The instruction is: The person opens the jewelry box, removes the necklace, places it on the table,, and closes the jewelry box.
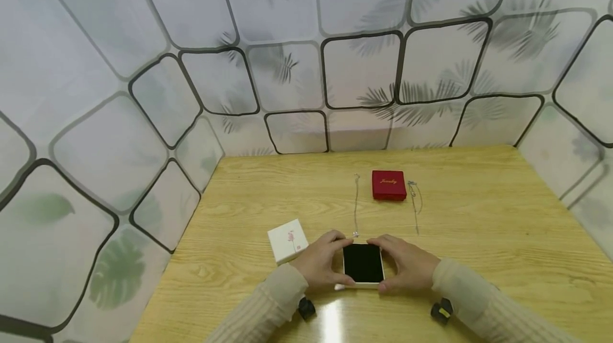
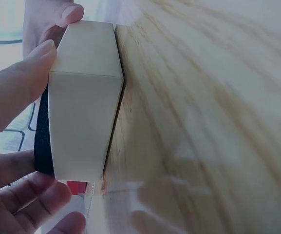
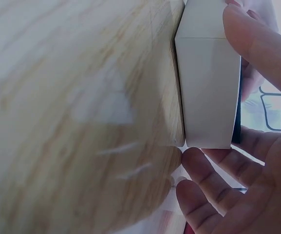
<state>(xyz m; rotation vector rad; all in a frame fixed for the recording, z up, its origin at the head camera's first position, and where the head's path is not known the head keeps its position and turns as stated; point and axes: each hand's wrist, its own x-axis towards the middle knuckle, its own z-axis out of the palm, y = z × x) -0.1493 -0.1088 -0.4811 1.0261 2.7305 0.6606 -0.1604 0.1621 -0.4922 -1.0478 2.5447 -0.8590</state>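
Observation:
An open white jewelry box [image 1: 367,285] with a black lining pad [image 1: 363,262] sits on the table directly in front of the person. My left hand [image 1: 318,260] grips its left side, thumb at the near edge and fingers toward the far edge. On the opposite side my right hand [image 1: 411,264] holds it the same way. Both wrist views show the white walls of the box [image 2: 84,122] close up, its underside at the tabletop. To the left lies a white lid [image 1: 288,241] with a pink flower print, beside the left hand.
Farther back, a red box [image 1: 389,185] with gold lettering stands between two thin silver chains: a straight chain [image 1: 356,202] on its left and a looped chain [image 1: 414,207] on its right. A patterned curtain [image 1: 359,72] borders the wooden table [image 1: 503,215].

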